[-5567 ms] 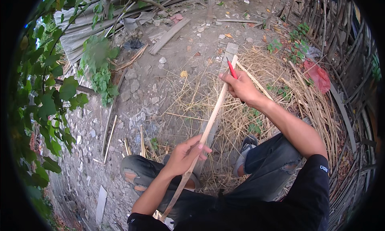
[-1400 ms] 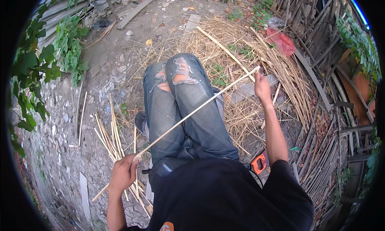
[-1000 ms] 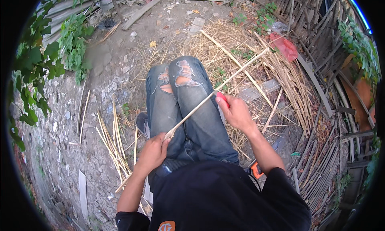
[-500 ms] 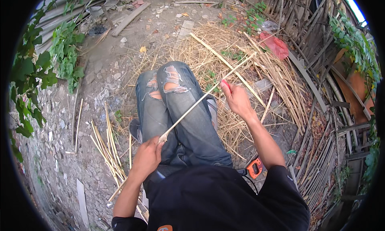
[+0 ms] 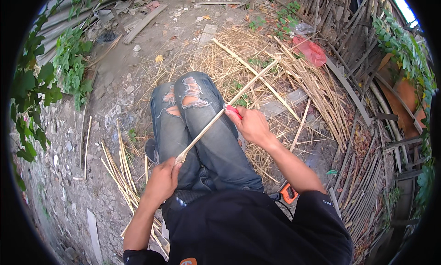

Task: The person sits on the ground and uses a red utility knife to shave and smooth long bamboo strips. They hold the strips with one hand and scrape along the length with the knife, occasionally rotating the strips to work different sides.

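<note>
A long pale bamboo strip (image 5: 204, 131) runs slantwise over my thighs, from lower left up to the straw. My left hand (image 5: 161, 181) is closed round its near end, where a frayed, whitish bit sticks out. In my closed right hand (image 5: 254, 126) is a small red-handled knife (image 5: 233, 110), set against the strip about midway along. Most of the blade is hidden by the strip and fingers. Ripped blue jeans (image 5: 195, 115) lie beneath the strip.
Cut strips (image 5: 123, 173) lie left of my legs, and a larger strip pile (image 5: 321, 92) is at right. Straw shavings (image 5: 229, 58) cover the ground ahead. An orange-handled saw (image 5: 289, 193) rests by my right hip. A stick fence (image 5: 353, 30) borders the right side.
My right hand and the knife have slid along the strip toward me, down and to the left. The left hand keeps its hold on the near end, shifting slightly.
</note>
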Demonstrator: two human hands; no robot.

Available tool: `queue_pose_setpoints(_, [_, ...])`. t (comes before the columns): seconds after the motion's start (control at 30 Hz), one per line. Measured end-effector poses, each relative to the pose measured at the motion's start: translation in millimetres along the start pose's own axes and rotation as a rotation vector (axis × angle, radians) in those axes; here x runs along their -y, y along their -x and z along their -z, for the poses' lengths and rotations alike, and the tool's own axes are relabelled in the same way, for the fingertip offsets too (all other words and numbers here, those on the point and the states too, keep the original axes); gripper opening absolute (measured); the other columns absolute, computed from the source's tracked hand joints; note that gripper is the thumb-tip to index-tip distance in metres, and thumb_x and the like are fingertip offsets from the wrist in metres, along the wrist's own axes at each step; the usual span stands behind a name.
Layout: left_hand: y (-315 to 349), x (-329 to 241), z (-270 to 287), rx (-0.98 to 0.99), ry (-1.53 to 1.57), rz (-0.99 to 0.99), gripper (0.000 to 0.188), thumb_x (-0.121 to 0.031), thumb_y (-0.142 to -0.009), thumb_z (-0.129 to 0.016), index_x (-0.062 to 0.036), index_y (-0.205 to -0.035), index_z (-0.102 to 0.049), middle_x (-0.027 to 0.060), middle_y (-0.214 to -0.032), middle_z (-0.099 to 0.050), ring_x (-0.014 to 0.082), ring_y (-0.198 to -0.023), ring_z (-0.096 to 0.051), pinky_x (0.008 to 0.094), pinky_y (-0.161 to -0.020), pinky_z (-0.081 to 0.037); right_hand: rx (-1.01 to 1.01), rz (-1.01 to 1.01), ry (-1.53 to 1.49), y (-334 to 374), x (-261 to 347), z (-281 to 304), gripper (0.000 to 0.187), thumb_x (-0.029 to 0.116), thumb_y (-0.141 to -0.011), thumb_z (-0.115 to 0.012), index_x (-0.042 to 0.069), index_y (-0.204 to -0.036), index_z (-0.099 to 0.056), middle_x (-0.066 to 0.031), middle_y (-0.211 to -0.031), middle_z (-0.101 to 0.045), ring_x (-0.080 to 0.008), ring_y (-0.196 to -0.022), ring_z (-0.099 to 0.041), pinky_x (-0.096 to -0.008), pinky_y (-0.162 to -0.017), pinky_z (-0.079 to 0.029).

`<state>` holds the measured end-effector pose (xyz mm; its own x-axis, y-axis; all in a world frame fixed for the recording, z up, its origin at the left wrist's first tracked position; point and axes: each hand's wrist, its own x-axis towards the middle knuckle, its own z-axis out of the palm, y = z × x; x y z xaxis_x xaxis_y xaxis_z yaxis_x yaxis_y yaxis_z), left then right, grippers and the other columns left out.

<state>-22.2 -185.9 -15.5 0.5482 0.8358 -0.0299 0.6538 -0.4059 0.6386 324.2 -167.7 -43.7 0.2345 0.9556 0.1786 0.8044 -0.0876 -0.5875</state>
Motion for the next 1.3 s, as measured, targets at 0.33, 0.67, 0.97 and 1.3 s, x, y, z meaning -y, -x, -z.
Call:
queue_pose_setpoints(0.33, [96.5,53.5,64.0,0.035,-0.091,0.140,0.013,-0.010,-0.098,-0.060,0.0018,-0.091,-0.060,0.0226,-0.073,-0.057,0.0429,-0.066,-0.058,0.0468,-0.062,-0.045,-0.504,-0.379,-0.054,-38.0,-223.8,88.2,0.077,0.062,-0.104,-0.042,-0.007,-0.079,-0.065,-0.0229,-0.067,-0.061,-0.0339,-0.065,-0.058,-0.0468,-0.069,-0.046])
queue_pose_setpoints(0.67, [77.6,38.3,46.2,-0.010,-0.060,0.100,0.012,-0.009,-0.098,-0.060,0.0022,-0.101,-0.063,0.0229,-0.074,-0.059,0.0429,-0.067,-0.060,0.0453,-0.064,-0.048,0.095,0.016,-0.010,11.0,17.2,20.3,0.055,0.045,-0.104,-0.053,-0.003,-0.083,-0.069,-0.0229,-0.062,-0.063,-0.0404,-0.062,-0.066,-0.0487,-0.061,-0.050])
queue_pose_setpoints(0.97, [97.1,48.1,44.8,-0.068,-0.091,0.086,0.013,-0.007,-0.096,-0.060,0.0013,-0.106,-0.065,0.0247,-0.081,-0.064,0.0465,-0.075,-0.063,0.0481,-0.069,-0.050,-0.019,-0.125,-0.057,-9.2,-22.9,18.5,0.052,0.045,-0.104,-0.053,-0.002,-0.090,-0.071,-0.0245,-0.065,-0.066,-0.0443,-0.064,-0.067,-0.0516,-0.062,-0.052])
queue_pose_setpoints(1.3, [77.3,43.8,33.4,-0.060,-0.131,0.073,0.010,-0.007,-0.097,-0.059,0.0011,-0.103,-0.062,0.0253,-0.081,-0.064,0.0467,-0.076,-0.064,0.0492,-0.068,-0.050,0.056,0.010,-0.009,10.8,19.3,0.0,0.054,0.046,-0.104,-0.052,-0.002,-0.086,-0.069,-0.0246,-0.065,-0.065,-0.0435,-0.066,-0.068,-0.0509,-0.065,-0.052])
